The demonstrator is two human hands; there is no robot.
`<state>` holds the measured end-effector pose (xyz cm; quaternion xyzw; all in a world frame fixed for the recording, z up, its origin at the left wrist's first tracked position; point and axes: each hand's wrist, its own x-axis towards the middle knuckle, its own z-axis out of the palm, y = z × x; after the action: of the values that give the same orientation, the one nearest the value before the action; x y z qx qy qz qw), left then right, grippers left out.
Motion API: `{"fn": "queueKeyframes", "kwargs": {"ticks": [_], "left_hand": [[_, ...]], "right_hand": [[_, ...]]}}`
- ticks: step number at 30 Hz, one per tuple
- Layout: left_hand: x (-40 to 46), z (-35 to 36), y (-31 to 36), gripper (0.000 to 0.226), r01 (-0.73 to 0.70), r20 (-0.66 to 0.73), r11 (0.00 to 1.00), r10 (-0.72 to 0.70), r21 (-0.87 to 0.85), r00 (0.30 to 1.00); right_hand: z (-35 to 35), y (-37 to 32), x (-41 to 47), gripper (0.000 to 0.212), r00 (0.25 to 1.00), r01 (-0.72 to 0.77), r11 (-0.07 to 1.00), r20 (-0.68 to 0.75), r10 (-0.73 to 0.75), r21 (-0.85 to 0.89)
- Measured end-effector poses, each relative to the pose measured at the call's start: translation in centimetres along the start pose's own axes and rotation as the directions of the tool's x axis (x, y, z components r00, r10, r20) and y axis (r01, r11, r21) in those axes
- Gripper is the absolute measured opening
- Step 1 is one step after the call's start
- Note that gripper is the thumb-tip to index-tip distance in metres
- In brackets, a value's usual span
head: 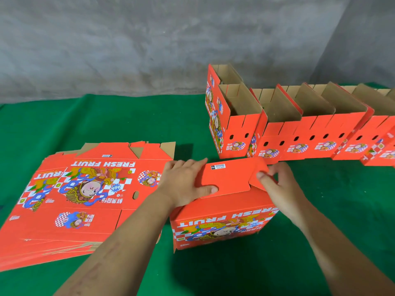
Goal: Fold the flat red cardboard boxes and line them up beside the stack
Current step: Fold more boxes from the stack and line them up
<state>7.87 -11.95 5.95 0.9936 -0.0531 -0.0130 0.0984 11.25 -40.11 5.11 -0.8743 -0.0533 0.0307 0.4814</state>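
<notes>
The fingers (192, 167) of the left hand (183, 184) lie straight and together on the big bottom flap (228, 178) of the box in work (222, 212), with the thumb pressing its near edge, while the fingers of the right hand (277, 184) are bent and pinch the small side flap (259, 167) at its corner. This box stands upside down on the green surface (277, 263), between the flat stack and the row, and its bottom seems only half closed; I judge that the flaps must be locked before it can be turned and put in line. Behind it, the row of folded boxes (310, 133) runs to the right edge of the view: I count about six in the front line and one more (222, 80) behind the first, but the right end is cut off, so the number is not sure. On the left the stack of flat boxes (70, 199) has several sheets; I cannot count them, so much work remains.
</notes>
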Motion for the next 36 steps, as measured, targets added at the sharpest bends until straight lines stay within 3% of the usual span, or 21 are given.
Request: {"fn": "queueKeyframes", "kwargs": {"ticks": [2, 4, 5, 7, 11, 14, 16, 18, 20, 21, 23, 25, 27, 28, 30, 32, 33, 35, 36], "left_hand": [[-0.2, 0.3, 0.2, 0.101, 0.071, -0.016, 0.997, -0.07, 0.043, 0.997], [-0.2, 0.4, 0.7, 0.111, 0.243, -0.012, 0.968, -0.242, 0.056, 0.97], [0.0, 0.3, 1.1, 0.118, 0.342, 0.0, 0.938, -0.343, 0.046, 0.939], [0.4, 0.3, 1.8, 0.127, 0.464, 0.027, 0.885, -0.466, 0.043, 0.885], [0.4, 0.3, 1.8, 0.116, 0.451, 0.057, 0.893, -0.45, 0.009, 0.891], [0.3, 0.0, 0.9, 0.081, 0.363, -0.027, 0.874, -0.392, -0.322, 0.92], [0.2, -0.1, 0.7, 0.061, 0.293, -0.083, 0.723, -0.435, -0.626, 0.896], [-0.2, 0.1, 0.5, 0.059, 0.274, -0.029, 0.443, -0.565, -0.853, 0.825], [-1.0, 0.2, 0.3, 0.057, 0.366, 0.279, 0.022, -0.606, -0.93, 0.745], [-1.7, 0.4, 0.4, 0.053, 0.43, 0.469, -0.197, -0.484, -0.881, 0.739], [-3.2, 0.6, 1.0, 0.046, 0.491, 0.603, -0.362, -0.341, -0.792, 0.721], [-4.1, 1.1, 1.4, 0.032, 0.459, 0.579, -0.361, -0.402, -0.812, 0.709], [-4.8, 0.7, 2.2, 0.034, 0.34, 0.483, -0.379, -0.393, -0.86, 0.783], [-5.1, 0.3, 2.4, 0.035, 0.22, 0.368, -0.373, -0.392, -0.902, 0.843], [-5.4, -0.4, 2.7, 0.062, -0.067, 0.075, -0.314, -0.417, -0.947, 0.906], [-6.1, -0.9, 2.3, 0.076, -0.274, -0.16, -0.266, -0.381, -0.924, 0.911], [-6.4, -1.1, 2.1, 0.072, -0.336, -0.221, -0.292, -0.366, -0.895, 0.904], [-5.8, -1.6, 1.5, 0.058, -0.329, -0.222, -0.242, -0.381, -0.913, 0.897], [-5.2, -1.3, 1.2, 0.054, -0.265, -0.199, -0.118, -0.396, -0.957, 0.896]], "right_hand": [[0.0, -0.4, 0.7, 0.049, 0.999, 0.021, 0.987, 0.033, -0.016, -0.157], [0.3, -0.7, 1.7, 0.085, 0.978, 0.153, 0.891, 0.195, -0.074, -0.428], [0.4, -1.0, 2.3, 0.09, 0.969, 0.173, 0.854, 0.24, -0.059, -0.49], [1.0, -1.3, 3.2, 0.089, 0.976, 0.141, 0.832, 0.217, -0.025, -0.537], [1.9, -1.5, 4.0, 0.084, 0.99, 0.111, 0.737, 0.141, -0.022, -0.666], [1.3, -1.2, 3.9, 0.075, 0.982, 0.157, 0.855, 0.173, -0.08, -0.495], [1.0, -1.2, 4.0, 0.077, 0.99, 0.059, 0.929, 0.144, -0.006, -0.365], [1.1, -1.6, 4.6, 0.085, 0.985, -0.112, 0.979, 0.113, 0.133, -0.169], [0.6, -1.4, 5.2, 0.08, 0.94, -0.337, 0.934, 0.09, 0.328, 0.116], [-0.1, -0.9, 4.8, 0.077, 0.901, -0.433, 0.87, 0.127, 0.414, 0.235], [-1.4, -0.3, 3.5, 0.076, 0.825, -0.562, 0.776, 0.254, 0.504, 0.285], [-2.2, -0.1, 2.3, 0.081, 0.792, -0.605, 0.727, 0.343, 0.506, 0.326], [-3.0, -0.2, 1.2, 0.078, 0.805, -0.592, 0.635, 0.412, 0.428, 0.497], [-3.3, -0.3, 0.8, 0.074, 0.81, -0.586, 0.565, 0.43, 0.398, 0.581], [-3.9, -0.3, 0.8, 0.07, 0.787, -0.614, 0.442, 0.466, 0.404, 0.654], [-4.3, -0.2, 0.7, 0.079, 0.762, -0.644, 0.385, 0.512, 0.397, 0.661], [-4.5, 0.0, 0.8, 0.077, 0.762, -0.645, 0.373, 0.523, 0.382, 0.667], [-4.5, -0.1, 0.6, 0.066, 0.783, -0.621, 0.377, 0.529, 0.327, 0.687], [-4.4, -0.1, 0.4, 0.063, 0.795, -0.607, 0.409, 0.527, 0.301, 0.682]]}}
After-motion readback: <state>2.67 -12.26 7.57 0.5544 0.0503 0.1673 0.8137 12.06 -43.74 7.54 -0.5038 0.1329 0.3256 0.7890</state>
